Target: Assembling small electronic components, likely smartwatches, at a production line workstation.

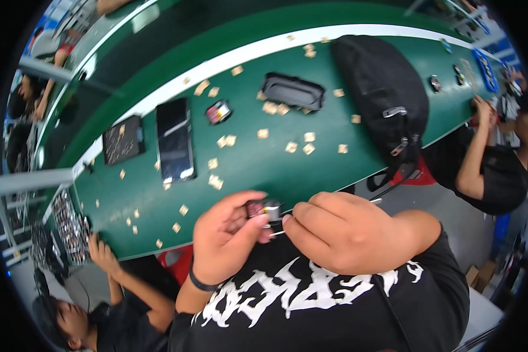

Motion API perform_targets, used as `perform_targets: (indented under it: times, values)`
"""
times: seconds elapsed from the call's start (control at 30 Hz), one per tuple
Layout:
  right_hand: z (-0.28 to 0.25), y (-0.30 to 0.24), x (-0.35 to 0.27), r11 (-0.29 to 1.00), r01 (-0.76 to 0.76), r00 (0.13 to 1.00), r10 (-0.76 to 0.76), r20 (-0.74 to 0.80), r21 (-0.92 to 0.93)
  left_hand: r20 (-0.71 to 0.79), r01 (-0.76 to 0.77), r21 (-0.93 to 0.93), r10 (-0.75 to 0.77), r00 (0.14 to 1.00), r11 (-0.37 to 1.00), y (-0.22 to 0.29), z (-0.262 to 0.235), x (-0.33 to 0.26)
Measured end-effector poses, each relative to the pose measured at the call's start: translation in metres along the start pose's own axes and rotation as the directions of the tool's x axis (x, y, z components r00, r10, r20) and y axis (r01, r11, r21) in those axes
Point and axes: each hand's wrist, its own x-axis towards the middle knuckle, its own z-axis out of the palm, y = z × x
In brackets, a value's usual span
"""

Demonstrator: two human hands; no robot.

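My green bench [258,170] is littered with little tan squares [263,134]. There's a black phone [175,139] lying flat, a dark tray [122,139] beside it, a black pouch [293,91], and my black bag [384,94] sitting near the edge.

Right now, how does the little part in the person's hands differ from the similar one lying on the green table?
The held part is pinched in the left hand, up off the green table; the table part lies alone, untouched. A thin tool in the right hand meets only the held one. Both are small, dark and metallic.
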Motion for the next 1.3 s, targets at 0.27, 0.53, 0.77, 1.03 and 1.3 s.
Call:
perform_targets:
  times: [0.27,0.53,0.77,1.03,1.3]
  values:
    - [-0.061,0.07,-0.092,0.524,-0.687,0.315,0.839,-0.443,0.503,-0.19,-0.073,0.017,0.075,0.979,0.997,-0.015,-0.032,-0.008]
    - [-0.084,0.324,-0.303,0.261,-0.965,0.235,0.868,-0.437,0.001,-0.16,-0.09,-0.119,0.07,0.985,0.989,0.019,-0.025,-0.003]
    - [-0.096,0.4,-0.329,0.389,-0.921,0.369,0.872,-0.322,-0.001,-0.129,-0.277,0.005,0.275,0.953,0.961,0.033,-0.024,-0.036]
    - [-0.137,0.304,-0.302,0.507,-0.728,0.677,0.639,-0.365,-0.462,-0.14,-0.371,0.128,0.388,0.911,0.92,0.024,-0.041,-0.049]
    - [-0.067,0.073,-0.071,0.672,-0.727,0.644,0.738,-0.201,0.138,-0.429,-0.178,0.176,0.238,0.871,0.968,-0.005,-0.087,-0.042]
